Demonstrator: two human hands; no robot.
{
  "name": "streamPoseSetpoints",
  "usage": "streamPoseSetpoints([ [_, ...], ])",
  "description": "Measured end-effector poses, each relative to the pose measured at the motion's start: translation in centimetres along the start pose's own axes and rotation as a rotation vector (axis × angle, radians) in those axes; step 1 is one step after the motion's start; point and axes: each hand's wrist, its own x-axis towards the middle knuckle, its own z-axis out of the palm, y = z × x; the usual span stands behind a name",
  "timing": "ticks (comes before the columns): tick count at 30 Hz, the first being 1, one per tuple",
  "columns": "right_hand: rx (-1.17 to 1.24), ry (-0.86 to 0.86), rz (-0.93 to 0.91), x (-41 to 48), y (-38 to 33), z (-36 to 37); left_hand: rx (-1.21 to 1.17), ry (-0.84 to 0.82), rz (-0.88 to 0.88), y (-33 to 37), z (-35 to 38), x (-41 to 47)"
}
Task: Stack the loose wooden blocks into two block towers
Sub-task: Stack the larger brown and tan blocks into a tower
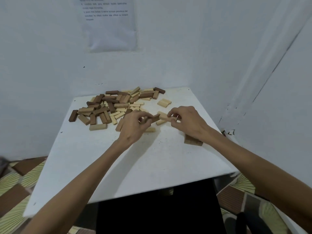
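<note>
Over the middle of the desk (135, 166) the left hand (135, 125) pinches a dark block (155, 118) and the right hand (187, 122) pinches a pale block (164, 117); the loose pile (114, 105) lies toward the far left corner. Each block should probably be squared flush and lowered gently onto the low stack (192, 141) near the right edge.

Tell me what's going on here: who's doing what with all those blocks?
A person works at a white table. The left hand pinches a dark brown block and the right hand pinches a light block, the two held close together. Most blocks lie in a loose pile at the far left. A row of light blocks lies flat beyond the hands, and a low stack sits partly hidden by the right wrist. No tall tower stands yet.
</note>
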Motion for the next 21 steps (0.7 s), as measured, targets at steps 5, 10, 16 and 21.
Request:
streamPoseSetpoints([
  [5,-0.010,0.003,0.026,-4.7,-2.3,2.8,-0.049,-0.075,-0.019,-0.7,-0.1,-4.6],
  [10,0.016,-0.041,-0.002,-7.6,-2.4,6.2,-0.029,-0.143,-0.031,-1.5,0.6,-6.4],
  [16,0.037,-0.028,-0.027,-7.8,-1.5,7.7,0.103,-0.149,0.056,-2.0,0.8,-6.0],
  [21,0.042,-0.005,-0.064,-7.3,-1.8,8.2,0.152,-0.220,0.056,-3.0,0.8,-6.0],
])
